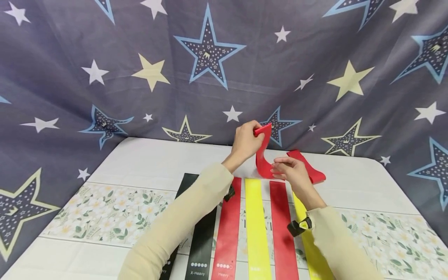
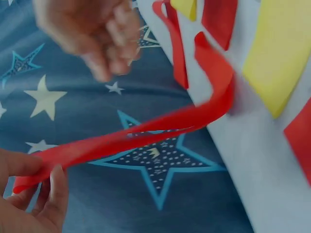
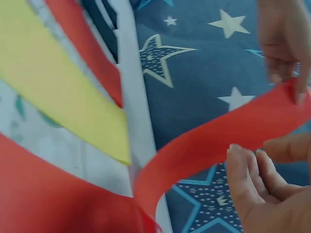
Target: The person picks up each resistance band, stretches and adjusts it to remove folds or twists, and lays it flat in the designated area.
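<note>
My left hand (image 1: pixel 246 140) pinches one end of a red resistance band (image 1: pixel 264 149), lifting it above the back of the table. From there the band hangs down and curves onto the tabletop. Close beside its lower part is my right hand (image 1: pixel 293 171), fingers loosely bent. In the right wrist view the right hand (image 3: pixel 272 179) has a gap between thumb and fingertips, and the band (image 3: pixel 209 141) passes beyond them. Thumb and fingers of the left hand (image 2: pixel 36 187) press the band's end in the left wrist view. Another red band (image 1: pixel 308 167) lies folded behind the right hand.
Flat bands lie side by side at the front: a black band (image 1: pixel 203 237) marked X-Heavy, a red band (image 1: pixel 227 229) marked Heavy, a yellow band (image 1: pixel 257 229) and another red band (image 1: pixel 283 229). The right forearm partly covers a further yellow band (image 1: pixel 315 249). A starry curtain (image 1: pixel 150 105) hangs behind the table.
</note>
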Demonstrator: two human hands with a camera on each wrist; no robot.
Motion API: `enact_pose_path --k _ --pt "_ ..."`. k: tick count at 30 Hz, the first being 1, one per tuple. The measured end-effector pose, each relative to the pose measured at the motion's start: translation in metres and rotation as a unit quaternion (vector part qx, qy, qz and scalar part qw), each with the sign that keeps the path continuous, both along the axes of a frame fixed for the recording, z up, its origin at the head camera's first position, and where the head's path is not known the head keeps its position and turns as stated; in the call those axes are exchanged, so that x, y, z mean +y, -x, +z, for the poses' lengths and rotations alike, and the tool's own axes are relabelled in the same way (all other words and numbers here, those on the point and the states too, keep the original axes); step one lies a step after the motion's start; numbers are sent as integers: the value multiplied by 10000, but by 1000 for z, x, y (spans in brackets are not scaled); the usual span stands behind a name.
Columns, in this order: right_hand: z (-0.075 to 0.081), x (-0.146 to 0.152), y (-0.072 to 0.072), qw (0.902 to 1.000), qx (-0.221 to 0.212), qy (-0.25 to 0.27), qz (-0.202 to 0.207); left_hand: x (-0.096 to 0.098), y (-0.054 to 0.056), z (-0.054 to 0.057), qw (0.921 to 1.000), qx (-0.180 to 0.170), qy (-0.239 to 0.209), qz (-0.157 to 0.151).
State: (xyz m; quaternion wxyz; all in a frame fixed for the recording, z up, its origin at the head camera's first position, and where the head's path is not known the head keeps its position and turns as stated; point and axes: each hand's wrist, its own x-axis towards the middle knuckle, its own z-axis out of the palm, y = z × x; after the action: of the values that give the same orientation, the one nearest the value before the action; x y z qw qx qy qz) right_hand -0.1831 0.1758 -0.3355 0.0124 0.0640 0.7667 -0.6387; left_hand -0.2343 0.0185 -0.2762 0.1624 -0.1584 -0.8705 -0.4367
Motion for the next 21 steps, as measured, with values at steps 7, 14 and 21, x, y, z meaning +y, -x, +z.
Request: enact_pose_path --k 7,14,21 --pt "-12 -18 1 9946 930 -451 -31 3 -4 20 10000 -23 -1 66" --pt "-4 -37 1 9638 2351 -1261 -61 9 -10 34 9996 121 112 232" --pt "8 -38 9 9442 2735 -1673 -761 9 -15 41 9996 -220 154 -131"
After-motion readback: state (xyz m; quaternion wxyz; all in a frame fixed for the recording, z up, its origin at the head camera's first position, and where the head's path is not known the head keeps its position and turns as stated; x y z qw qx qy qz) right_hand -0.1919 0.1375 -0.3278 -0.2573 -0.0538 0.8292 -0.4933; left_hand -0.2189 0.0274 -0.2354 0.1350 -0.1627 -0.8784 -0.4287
